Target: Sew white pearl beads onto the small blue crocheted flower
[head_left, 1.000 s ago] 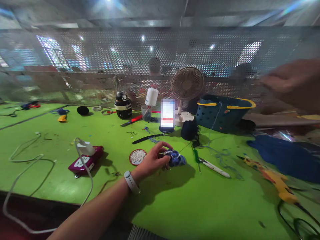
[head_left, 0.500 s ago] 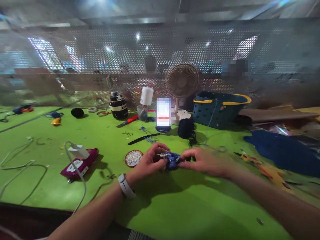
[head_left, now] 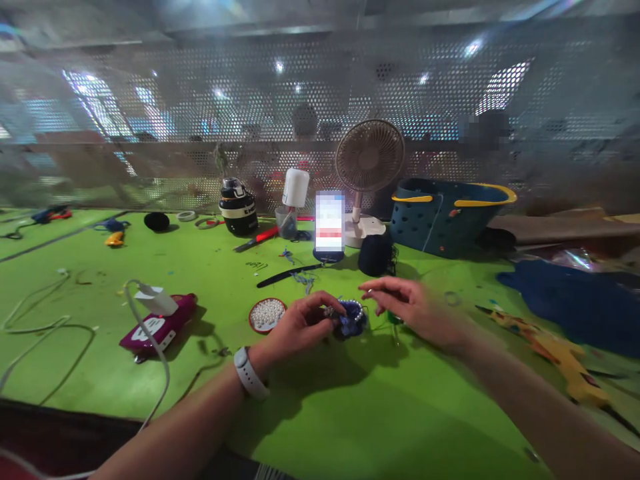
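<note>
My left hand is closed on a small blue crocheted piece with pearl beads, holding it just above the green table. A white band sits on that wrist. My right hand hovers just right of the piece, fingers loosely extended toward it and slightly blurred; nothing shows in it. A round dish of white pearl beads lies just left of my left hand. A dark ball of yarn stands behind the piece.
A lit phone stands upright beside a small desk fan and a blue basket. A purple device with white cable lies at left. A yellow glue gun and blue fabric lie at right. Perforated metal screen behind.
My right hand came down from the upper right to the crocheted piece, touched it, and has now drawn slightly back with fingers opening. My left hand kept holding the piece.
</note>
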A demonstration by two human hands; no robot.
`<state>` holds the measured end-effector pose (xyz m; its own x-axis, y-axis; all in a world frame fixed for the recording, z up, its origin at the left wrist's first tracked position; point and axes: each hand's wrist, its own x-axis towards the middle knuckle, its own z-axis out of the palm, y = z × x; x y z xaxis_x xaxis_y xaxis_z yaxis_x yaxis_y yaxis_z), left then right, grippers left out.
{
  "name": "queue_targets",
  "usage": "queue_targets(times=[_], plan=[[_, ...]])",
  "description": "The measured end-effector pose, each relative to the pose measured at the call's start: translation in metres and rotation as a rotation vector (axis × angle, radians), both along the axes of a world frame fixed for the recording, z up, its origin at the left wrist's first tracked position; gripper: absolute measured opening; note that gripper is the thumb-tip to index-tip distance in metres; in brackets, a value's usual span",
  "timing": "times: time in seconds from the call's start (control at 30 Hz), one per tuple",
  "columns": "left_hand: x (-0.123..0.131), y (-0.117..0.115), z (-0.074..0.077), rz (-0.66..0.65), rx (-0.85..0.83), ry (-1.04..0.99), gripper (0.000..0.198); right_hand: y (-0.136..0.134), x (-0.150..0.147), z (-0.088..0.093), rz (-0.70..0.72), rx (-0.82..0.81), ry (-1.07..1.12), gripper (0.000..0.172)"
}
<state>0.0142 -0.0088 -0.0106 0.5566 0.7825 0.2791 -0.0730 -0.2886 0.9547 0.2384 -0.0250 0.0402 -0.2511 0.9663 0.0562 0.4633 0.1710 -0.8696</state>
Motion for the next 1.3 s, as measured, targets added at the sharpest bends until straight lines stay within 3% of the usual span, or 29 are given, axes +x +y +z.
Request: queue_targets(times=[0.17,0.27,0.4,0.53,0.63,0.8,1.0,1.3], plan=[[-0.001,0.001,-0.005,0.133,0.364,0.000,0.012,-0.002,0.008,0.013,-0.141,0.184,0.182,0.035],[-0.002,0.001,-0.008,0.186,0.474,0.003,0.011,-0.008,0.006,0.004,-0.104,0.127,0.269,0.046],[-0.001,0.001,-0.008,0.231,0.567,0.005,0.014,-0.020,-0.005,-0.016,0.021,0.051,0.135,0.024],[-0.001,0.001,-0.012,0.236,0.515,-0.014,0.017,-0.028,-0.014,-0.017,-0.002,0.209,-0.086,0.028],[-0.001,0.001,-0.014,0.239,0.450,-0.069,0.026,-0.029,-0.016,-0.011,0.009,0.282,-0.125,0.031],[0.000,0.001,-0.010,0.202,0.465,-0.068,0.024,-0.027,-0.013,-0.014,0.068,0.215,-0.083,0.025],[0.000,-0.001,-0.009,0.277,0.458,-0.053,0.020,-0.031,-0.017,-0.016,0.072,0.284,-0.144,0.027],[0.001,0.000,-0.014,0.280,0.476,-0.056,0.019,-0.030,-0.013,-0.019,0.080,0.202,-0.098,0.028]])
